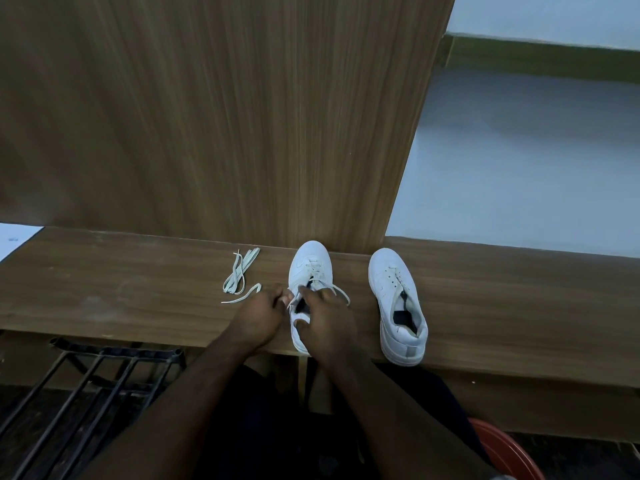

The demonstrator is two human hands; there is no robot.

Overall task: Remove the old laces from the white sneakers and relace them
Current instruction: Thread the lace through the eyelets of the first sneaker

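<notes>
Pinching flat lace [341,292], prob. L hand [258,315], smooth sneaker [310,268].

Wooden shelf [519,306] runs in front of me, tall wood-grain panel [225,116] standing on its far edge. Pale wall [536,150] far right. Black metal rack [104,368] near left, below the shelf. Orange-red round thing [509,452] near right.

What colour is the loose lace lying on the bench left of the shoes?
Off-white, slightly greyish, loose lace; the head view shows it.
</notes>
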